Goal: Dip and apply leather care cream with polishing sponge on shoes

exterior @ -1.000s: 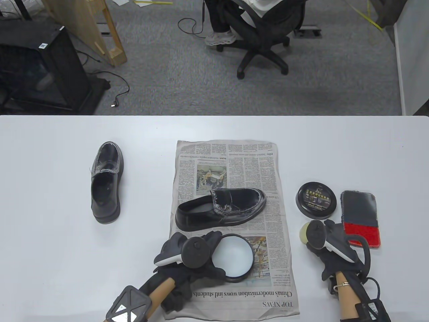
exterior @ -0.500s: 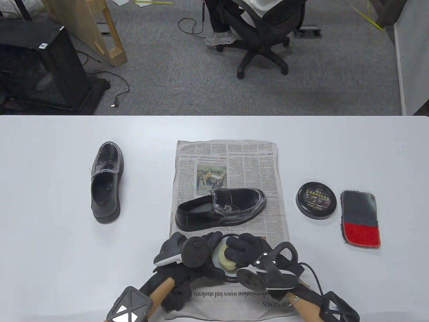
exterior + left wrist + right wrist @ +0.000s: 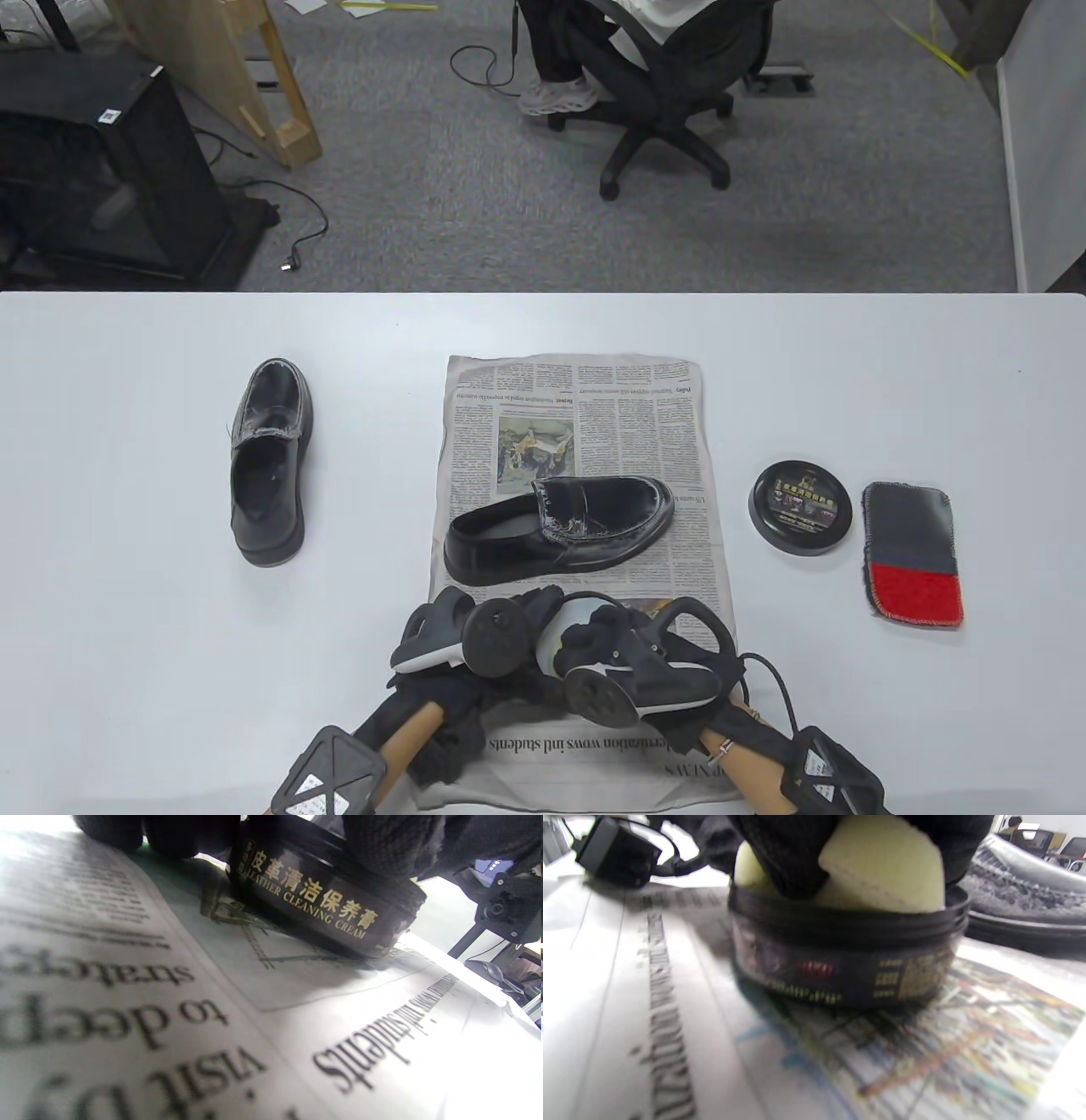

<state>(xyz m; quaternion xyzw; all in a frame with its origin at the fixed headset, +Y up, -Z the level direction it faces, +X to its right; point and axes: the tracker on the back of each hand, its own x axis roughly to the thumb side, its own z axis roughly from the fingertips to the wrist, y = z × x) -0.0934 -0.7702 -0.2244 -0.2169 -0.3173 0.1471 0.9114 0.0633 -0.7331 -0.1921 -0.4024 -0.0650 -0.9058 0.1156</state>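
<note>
Right hand (image 3: 624, 654) gripped the yellow sponge (image 3: 882, 866) down in the open cream jar (image 3: 848, 955) on the newspaper (image 3: 594, 407), left hand (image 3: 501, 628) curled round the jar's side; both trackers blocked the sponge in the table view, only the right wrist view showed it. One shoe (image 3: 556, 526) lay on the paper just beyond the jar, second shoe (image 3: 270, 458) well left on the counter (image 3: 127, 552), jar lid (image 3: 800, 508) and red-grey cloth (image 3: 915, 552) right. Left wrist view alone showed "LEATHER CLEANING CREAM" on the jar.

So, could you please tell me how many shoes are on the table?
2: one shoe on the bare table at the left, one shoe on the newspaper in the middle. None seems hidden.
</note>
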